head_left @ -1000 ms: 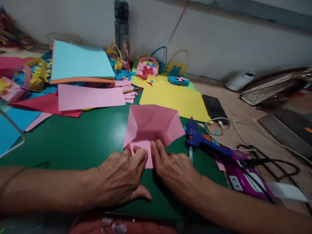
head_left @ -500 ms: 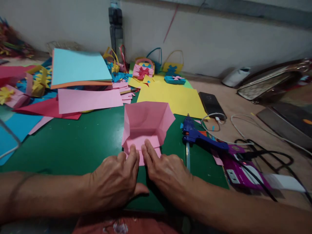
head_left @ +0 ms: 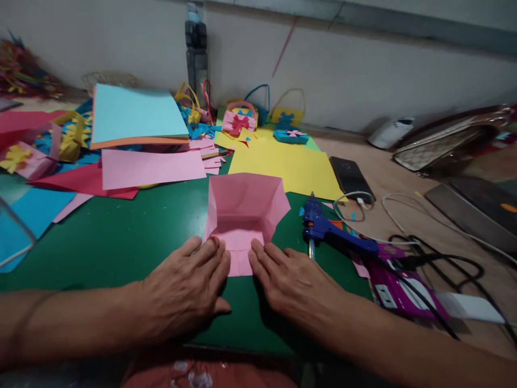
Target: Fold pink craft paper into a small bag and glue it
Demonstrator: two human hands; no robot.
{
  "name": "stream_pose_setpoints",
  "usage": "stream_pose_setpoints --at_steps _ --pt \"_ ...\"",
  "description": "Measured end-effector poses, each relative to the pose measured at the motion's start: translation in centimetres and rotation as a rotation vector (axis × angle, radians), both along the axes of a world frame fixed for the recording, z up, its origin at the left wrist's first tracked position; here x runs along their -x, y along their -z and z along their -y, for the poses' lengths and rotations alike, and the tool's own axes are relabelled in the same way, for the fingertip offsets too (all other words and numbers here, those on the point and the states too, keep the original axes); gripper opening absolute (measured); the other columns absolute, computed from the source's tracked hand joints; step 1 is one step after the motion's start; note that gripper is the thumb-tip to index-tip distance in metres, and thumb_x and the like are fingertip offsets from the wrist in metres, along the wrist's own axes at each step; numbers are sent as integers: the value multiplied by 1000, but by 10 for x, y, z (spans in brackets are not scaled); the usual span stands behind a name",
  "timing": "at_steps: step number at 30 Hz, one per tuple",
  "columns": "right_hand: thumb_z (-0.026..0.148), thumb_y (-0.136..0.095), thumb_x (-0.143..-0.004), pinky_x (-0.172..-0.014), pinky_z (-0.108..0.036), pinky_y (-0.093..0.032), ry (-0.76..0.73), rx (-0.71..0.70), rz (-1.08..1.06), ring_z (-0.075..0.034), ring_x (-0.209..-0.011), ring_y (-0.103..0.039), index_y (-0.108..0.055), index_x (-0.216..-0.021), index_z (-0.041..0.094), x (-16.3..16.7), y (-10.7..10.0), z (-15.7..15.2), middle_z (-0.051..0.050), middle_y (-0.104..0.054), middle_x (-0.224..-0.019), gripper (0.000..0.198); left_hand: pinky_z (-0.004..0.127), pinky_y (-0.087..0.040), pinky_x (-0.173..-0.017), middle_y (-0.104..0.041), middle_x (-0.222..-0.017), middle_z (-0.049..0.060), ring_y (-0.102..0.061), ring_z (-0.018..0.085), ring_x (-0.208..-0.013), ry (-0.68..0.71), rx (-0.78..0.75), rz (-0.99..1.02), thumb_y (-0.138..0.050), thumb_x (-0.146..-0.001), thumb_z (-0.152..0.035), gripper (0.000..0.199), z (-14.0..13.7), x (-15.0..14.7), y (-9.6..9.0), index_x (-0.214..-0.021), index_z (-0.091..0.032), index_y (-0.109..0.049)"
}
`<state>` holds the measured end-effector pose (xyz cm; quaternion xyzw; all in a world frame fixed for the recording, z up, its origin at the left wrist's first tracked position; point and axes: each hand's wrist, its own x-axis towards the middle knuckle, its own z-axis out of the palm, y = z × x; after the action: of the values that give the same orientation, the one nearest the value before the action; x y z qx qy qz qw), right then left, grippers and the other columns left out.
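Pink folded paper sits on a green tabletop, its near flap flanked by the left hand and right hand, which lie apart, palms down, fingers extended flat on its edges, neither clamped. Beyond the fingertips, creased walls rise into an open box shape, tall at the back. To its right lies a blue glue gun; farther off, a dark phone, its small mark too blurred to read, adjoins a yellow sheet.

The pink paper is folded. Its back panel stands raised; its front flap lies on the green table.
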<state>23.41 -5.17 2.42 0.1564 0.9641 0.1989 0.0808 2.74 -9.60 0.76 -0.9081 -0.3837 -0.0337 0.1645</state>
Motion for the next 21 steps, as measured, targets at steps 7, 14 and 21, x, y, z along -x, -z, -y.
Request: stream_pose_setpoints --at_steps 7,14,21 --pt "4 -50 -68 -58 -35 -42 -40 -36 51 -26 -81 -56 -61 -92 4 5 -2 4 -20 -63 -92 26 42 -31 -86 -57 -111 20 -53 28 -94 48 6 -46 -33 -90 -47 49 -4 2 -1 -111 -5 -50" --pt "5 -44 -69 -46 -30 -31 0 -134 -16 -18 -53 -50 -59 -78 8 11 -5 12 -14 -61 -68 17 40 -31 -86 -63 -95 13 -56 23 -84 59 -56 65 -37 -90 -43 39 -11 0 1 -96 -9 -56" --pt "2 -45 -66 -45 -30 -31 31 -76 -107 -18 -51 -48 -54 -72 14 11 -16 7 -5 -55 -61 17 42 -30 -88 -64 -83 8 -56 21 -77 45 -115 111 -42 -86 -18 17 -13 -5 1 -84 -11 -58"
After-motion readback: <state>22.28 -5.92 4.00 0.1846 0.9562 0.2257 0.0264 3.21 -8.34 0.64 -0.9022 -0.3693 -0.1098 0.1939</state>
